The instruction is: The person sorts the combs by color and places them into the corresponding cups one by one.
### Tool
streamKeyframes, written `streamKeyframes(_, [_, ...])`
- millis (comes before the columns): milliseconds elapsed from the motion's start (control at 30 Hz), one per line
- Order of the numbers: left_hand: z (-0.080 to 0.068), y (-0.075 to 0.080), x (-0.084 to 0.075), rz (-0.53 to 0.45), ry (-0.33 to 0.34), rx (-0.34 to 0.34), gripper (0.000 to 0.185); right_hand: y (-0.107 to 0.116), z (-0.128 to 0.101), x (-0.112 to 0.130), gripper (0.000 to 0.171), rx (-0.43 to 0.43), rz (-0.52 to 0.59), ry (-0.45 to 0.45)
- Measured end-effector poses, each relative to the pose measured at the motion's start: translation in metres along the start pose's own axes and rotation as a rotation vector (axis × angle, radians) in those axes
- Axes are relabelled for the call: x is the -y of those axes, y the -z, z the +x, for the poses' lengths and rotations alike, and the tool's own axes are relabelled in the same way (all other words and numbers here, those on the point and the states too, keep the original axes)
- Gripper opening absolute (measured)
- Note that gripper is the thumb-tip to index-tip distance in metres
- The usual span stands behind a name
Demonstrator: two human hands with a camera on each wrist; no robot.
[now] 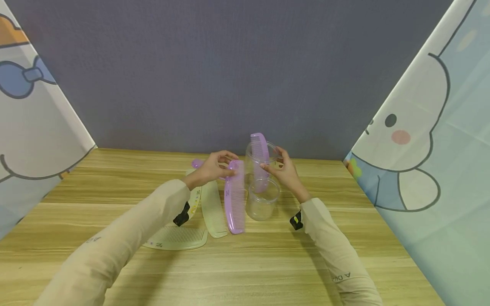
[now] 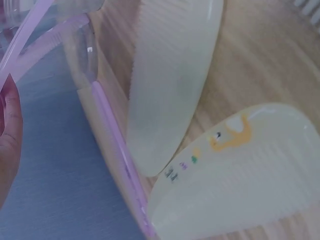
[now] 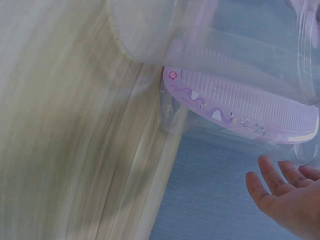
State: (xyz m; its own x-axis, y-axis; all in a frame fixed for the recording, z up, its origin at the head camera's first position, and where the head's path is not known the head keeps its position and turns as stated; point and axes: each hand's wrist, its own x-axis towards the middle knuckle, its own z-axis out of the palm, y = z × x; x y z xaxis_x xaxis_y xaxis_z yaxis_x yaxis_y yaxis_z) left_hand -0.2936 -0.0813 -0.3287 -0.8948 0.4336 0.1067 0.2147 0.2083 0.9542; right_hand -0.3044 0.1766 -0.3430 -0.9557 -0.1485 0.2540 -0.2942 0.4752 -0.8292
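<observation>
My left hand (image 1: 212, 168) pinches the upper end of a long purple comb (image 1: 235, 196), which hangs down beside the cups with its lower tip near the table. The same comb shows edge-on as a purple comb strip (image 2: 116, 152) in the left wrist view. My right hand (image 1: 285, 171) is open, fingers straight, at the right side of a clear plastic cup (image 1: 268, 158); whether it touches is unclear. A second purple comb (image 1: 259, 154) stands upright in that cup, and the wrist view shows this comb (image 3: 240, 107) through the cup wall, with the right hand's fingers (image 3: 280, 192) beside it.
Another clear cup (image 1: 263, 200), holding nothing, stands in front of the first. Pale green combs (image 1: 213, 210) (image 1: 179, 237) lie flat left of the cups, seen close as pale combs (image 2: 172, 85) (image 2: 240, 175). A purple end (image 1: 197, 162) pokes out behind my left hand. The wooden table (image 1: 245, 263) meets a grey wall.
</observation>
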Motion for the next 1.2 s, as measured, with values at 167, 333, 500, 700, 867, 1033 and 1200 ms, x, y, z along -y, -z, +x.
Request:
streamKeyframes(167, [0.001,0.004,-0.007,-0.014,-0.027,-0.022,0.046,0.000,0.001,-0.001,0.081,-0.005,-0.001,-0.002])
streamKeyframes(333, [0.003,0.008,-0.012,0.009,-0.075,-0.060,0.045,0.000,0.001,-0.001,0.081,-0.002,-0.002,-0.002])
streamKeyframes(500, [0.004,0.014,-0.019,0.046,-0.137,-0.106,0.045,0.000,0.000,0.001,0.082,-0.002,0.000,-0.005])
streamKeyframes(700, [0.004,0.022,-0.032,0.048,-0.183,-0.151,0.045,-0.001,0.000,0.000,0.082,-0.001,0.007,-0.005])
streamKeyframes(867, [0.005,0.031,-0.041,0.075,-0.221,-0.203,0.043,-0.001,0.001,0.000,0.082,-0.001,0.007,-0.003])
streamKeyframes(1033, [0.006,0.039,-0.050,0.120,-0.239,-0.272,0.041,-0.001,0.001,0.000,0.083,0.001,0.009,0.001])
streamKeyframes(1200, [0.008,0.046,-0.059,0.134,-0.263,-0.328,0.041,0.000,0.000,0.001,0.083,0.004,0.012,0.002])
